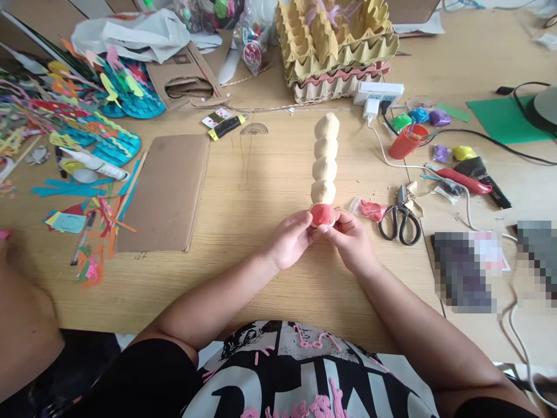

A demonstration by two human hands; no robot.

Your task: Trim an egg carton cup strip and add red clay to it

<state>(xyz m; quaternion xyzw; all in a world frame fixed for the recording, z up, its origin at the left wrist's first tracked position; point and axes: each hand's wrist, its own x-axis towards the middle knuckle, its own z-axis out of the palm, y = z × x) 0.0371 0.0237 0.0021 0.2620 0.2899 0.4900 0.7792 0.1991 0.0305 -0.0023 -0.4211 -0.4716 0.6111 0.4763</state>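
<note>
A strip of pale egg carton cups [325,165] points away from me over the table. Its nearest cup bears a smooth layer of red clay [322,214]. My left hand [289,239] pinches this near cup from the left, thumb against the red. From the other side my right hand [353,239] grips the same cup between thumb and fingers. Some fingertips are hidden behind it. Just right of my right hand lies a small bag of red clay [372,209], with black-handled scissors [401,217] beside it.
Brown cardboard [163,191] lies on the left, near coloured paper scraps and a glue bottle [98,163]. Stacked egg trays [335,52] stand at the back. A power strip [378,93], its white cable and a red cup [408,141] are at the right. Another person's arm [26,307] rests at far left.
</note>
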